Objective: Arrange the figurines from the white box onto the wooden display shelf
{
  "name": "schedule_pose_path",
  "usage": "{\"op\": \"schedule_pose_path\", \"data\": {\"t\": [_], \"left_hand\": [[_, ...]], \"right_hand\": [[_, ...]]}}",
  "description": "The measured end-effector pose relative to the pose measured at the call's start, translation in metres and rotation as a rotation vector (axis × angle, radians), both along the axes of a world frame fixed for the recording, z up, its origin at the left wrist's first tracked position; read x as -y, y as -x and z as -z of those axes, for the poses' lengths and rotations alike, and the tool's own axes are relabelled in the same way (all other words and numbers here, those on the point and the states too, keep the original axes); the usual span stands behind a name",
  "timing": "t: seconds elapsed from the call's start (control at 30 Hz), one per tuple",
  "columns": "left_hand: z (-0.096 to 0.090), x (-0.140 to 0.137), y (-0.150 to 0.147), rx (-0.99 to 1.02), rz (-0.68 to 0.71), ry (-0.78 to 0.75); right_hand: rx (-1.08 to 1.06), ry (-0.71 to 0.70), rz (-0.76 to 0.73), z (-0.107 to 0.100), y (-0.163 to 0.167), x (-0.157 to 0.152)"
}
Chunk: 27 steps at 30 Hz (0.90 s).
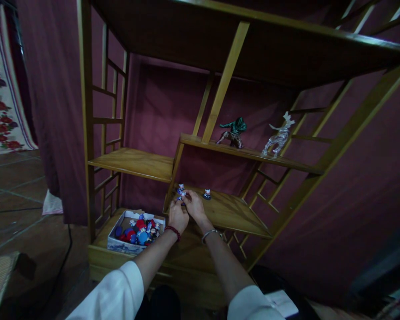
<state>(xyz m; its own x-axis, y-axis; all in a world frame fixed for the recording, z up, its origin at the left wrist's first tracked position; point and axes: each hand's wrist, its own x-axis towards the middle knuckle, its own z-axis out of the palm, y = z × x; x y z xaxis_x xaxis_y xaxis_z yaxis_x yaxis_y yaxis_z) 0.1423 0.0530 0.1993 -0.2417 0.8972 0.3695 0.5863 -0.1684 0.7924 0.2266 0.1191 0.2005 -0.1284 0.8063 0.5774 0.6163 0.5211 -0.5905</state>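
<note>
Both hands meet at the left end of the low middle shelf (230,211). My left hand (178,217) is closed on a small figurine (182,195) with a white head and bluish base. My right hand (194,206) pinches the same figurine from the right, its fingertips partly hiding it. Just behind it stands a second small figurine (181,188). A third figurine (207,194) with a dark base stands upright on the shelf, right of my right hand. Below and left of my left hand, an open cardboard box (111,242) holds several red, blue and white figurines.
A green-and-brown figure (235,131) and a clear deer-like figure (276,138) stand on the upper right shelf (253,154). The upper left shelf (136,163) juts out above the box. Wooden uprights (225,84) and lattice sides frame the unit. A cable (65,262) lies on the floor.
</note>
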Motion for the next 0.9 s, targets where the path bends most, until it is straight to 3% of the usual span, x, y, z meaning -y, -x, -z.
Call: {"op": "schedule_pose_path", "data": {"t": [0.4, 0.63, 0.9], "left_hand": [[0.002, -0.012, 0.007, 0.215, -0.040, 0.116], [0.002, -0.008, 0.005, 0.208, -0.049, 0.093], [-0.002, 0.011, 0.003, 0.233, -0.095, 0.118]], "right_hand": [[-0.069, 0.149, -0.068, 0.003, 0.007, 0.003], [0.037, 0.132, -0.013, 0.005, 0.005, 0.012], [-0.027, 0.105, -0.062, 0.005, 0.005, 0.033]]}}
